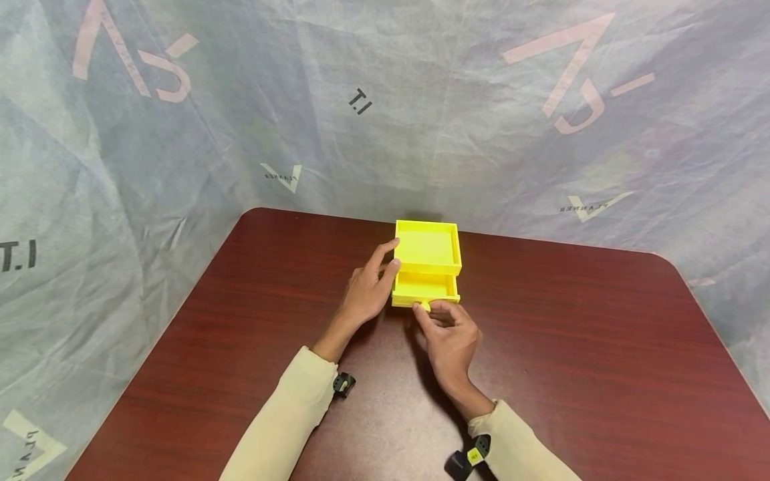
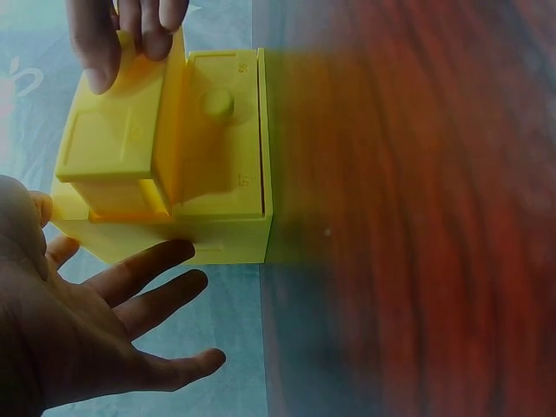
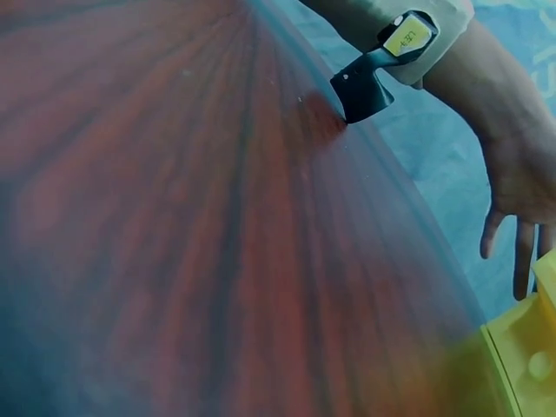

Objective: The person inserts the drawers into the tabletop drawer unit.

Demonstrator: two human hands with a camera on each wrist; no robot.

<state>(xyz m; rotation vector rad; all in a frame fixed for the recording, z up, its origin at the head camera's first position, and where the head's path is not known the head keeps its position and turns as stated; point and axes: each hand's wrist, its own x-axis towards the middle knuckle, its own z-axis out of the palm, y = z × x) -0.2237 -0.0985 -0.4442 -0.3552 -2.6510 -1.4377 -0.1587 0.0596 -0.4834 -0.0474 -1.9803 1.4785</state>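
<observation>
A small yellow drawer cabinet (image 1: 427,247) with a shallow tray-like top stands near the back of the table. Its upper drawer (image 1: 421,287) is pulled partly out, and its inside looks bare. My right hand (image 1: 452,339) pinches the round knob (image 1: 426,306) on that drawer's front between thumb and fingers. On the cabinet's left side my left hand (image 1: 368,288) rests with fingers spread and fairly straight, thumb and index finger at the top edge. In the left wrist view the lower drawer (image 2: 208,178) is closed, with its own round knob (image 2: 219,104).
The dark red wooden table (image 1: 577,347) extends to both sides of the cabinet. Right behind it hangs a grey printed cloth (image 1: 421,153), which also runs along the left and right. Black camera mounts (image 1: 344,385) sit on both wrists.
</observation>
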